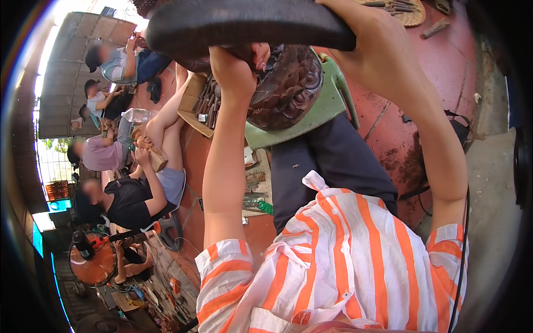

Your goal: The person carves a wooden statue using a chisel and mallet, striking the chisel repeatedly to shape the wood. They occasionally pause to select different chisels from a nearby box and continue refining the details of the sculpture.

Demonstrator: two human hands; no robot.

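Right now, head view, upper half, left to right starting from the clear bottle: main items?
Clear plastic bottle → tan box of hand tools → left hand → dark-brown scale-patterned carving → right hand → short wooden stick.

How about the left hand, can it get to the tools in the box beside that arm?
Probably yes: the box is open, just left of the left hand's wrist, and nothing seems to cover the tools in sight. The left forearm hides some of it, though.
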